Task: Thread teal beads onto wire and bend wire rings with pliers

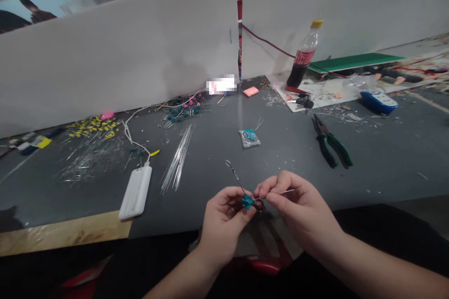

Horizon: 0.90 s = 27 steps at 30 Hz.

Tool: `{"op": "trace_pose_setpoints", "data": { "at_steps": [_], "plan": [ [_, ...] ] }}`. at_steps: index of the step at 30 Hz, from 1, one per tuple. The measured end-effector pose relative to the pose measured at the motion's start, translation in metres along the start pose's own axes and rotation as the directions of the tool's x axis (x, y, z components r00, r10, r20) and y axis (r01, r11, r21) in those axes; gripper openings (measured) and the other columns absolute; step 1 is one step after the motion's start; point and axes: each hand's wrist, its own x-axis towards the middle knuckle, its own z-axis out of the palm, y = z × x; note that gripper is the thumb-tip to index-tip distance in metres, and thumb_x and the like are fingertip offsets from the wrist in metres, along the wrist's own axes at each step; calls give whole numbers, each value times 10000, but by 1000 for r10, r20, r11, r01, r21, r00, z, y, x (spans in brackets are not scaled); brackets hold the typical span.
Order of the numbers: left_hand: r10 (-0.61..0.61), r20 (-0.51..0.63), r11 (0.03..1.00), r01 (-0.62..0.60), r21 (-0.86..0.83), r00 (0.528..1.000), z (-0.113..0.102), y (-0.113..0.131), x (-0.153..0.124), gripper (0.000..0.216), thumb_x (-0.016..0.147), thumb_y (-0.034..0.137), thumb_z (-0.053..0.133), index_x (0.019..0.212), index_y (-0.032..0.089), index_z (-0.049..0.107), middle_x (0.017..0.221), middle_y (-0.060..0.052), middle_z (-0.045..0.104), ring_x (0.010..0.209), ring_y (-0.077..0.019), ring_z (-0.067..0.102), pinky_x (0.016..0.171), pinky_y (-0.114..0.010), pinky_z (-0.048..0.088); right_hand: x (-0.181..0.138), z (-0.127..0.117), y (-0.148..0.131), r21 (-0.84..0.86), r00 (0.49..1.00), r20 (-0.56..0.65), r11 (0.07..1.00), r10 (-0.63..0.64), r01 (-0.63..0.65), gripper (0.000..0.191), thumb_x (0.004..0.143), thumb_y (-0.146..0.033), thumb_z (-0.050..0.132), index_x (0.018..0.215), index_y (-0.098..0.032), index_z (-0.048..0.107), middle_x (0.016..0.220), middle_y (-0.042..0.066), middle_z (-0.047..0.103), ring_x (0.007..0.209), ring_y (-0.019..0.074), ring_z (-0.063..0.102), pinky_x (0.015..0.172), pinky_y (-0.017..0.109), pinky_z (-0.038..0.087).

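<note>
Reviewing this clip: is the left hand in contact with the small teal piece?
Touching. The head view shows the teal piece pinched in the left hand, with its thumb against it.

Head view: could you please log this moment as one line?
left hand: holding teal piece | right hand: pinching wire | pliers: on table, untouched

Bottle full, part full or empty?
Part full: the bottle shows dark liquid below its label, clear plastic above.
</note>
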Motion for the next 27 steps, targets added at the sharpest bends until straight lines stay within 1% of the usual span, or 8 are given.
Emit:
{"op": "trace_pose_setpoints", "data": {
  "at_steps": [6,11,19,23,27],
  "plan": [
    [-6,-2,1000,6,-13,1000,0,0,-1,172,733,152,778,871,183,682,810,3,739,749,-102,708,728,-174,564,0,0,0,-39,1000,8,999,-20,21,144,813,-164,708,724,-212,605,862,1,699,836,133,657,744,269,532],
    [-18,1,999,18,-28,1000,1,1,0,175,729,145,779,869,182,681,800,4,742,743,-102,710,729,-175,564,0,0,0,-25,1000,0,999,-21,21,142,812,-171,707,724,-210,603,862,4,697,821,138,659,735,279,537],
    [-19,-22,1000,20,12,1000,2,2,-1,175,721,171,787,851,170,670,790,-8,735,735,-117,705,724,-201,566,0,1,-1,-75,1000,-18,997,-16,15,149,801,-191,718,715,-214,598,854,6,698,805,146,657,721,288,542],
    [-22,-30,999,22,29,999,1,2,-1,183,714,185,793,849,168,669,790,-13,733,737,-119,702,724,-203,563,0,0,0,-64,999,-16,997,-32,31,148,800,-189,718,713,-213,602,849,11,692,810,150,657,735,296,541],
    [-17,-36,999,18,38,999,1,3,0,183,707,182,796,836,163,667,780,-16,731,734,-122,701,719,-208,564,-1,-1,1,-61,1000,-16,998,-17,16,146,804,-188,715,723,-213,596,859,11,689,804,146,655,720,288,534]
  ]
}}
